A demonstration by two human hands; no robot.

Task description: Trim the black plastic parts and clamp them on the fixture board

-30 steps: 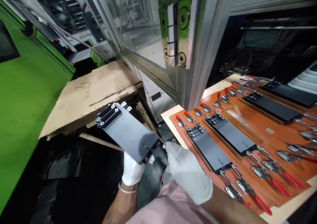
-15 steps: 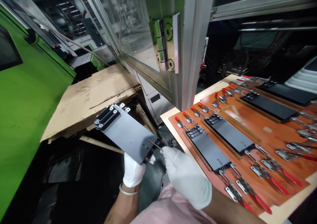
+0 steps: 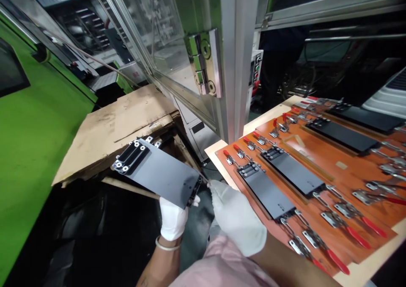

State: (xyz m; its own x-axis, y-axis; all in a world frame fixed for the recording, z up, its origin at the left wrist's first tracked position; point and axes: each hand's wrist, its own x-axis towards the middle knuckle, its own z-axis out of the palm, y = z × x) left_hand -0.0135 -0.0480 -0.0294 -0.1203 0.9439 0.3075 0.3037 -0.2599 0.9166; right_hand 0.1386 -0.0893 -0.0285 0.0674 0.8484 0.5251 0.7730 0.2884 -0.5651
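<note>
My left hand (image 3: 173,217), in a white glove, grips a flat grey panel (image 3: 168,175) from below near its close end. The panel is tilted, and a black ribbed bracket with metal bushings (image 3: 131,158) sits at its far left end. In my gloved right hand (image 3: 236,213) the fingers pinch a thin metal rod (image 3: 204,177). The rod's tip is close to the panel's right end, beside two small dark holes; whether it touches cannot be made out.
To the right, an orange fixture board (image 3: 323,160) carries several similar panels (image 3: 269,189) held by red-handled toggle clamps (image 3: 358,234). Ahead stands an aluminium door frame (image 3: 236,67) with a hinge. Cardboard (image 3: 120,117) lies at the left, next to a green machine (image 3: 38,122).
The panel has shifted slightly left and its tilt has changed a little. The rod has drawn back from over the holes toward the panel's right edge. My right hand still pinches it.
</note>
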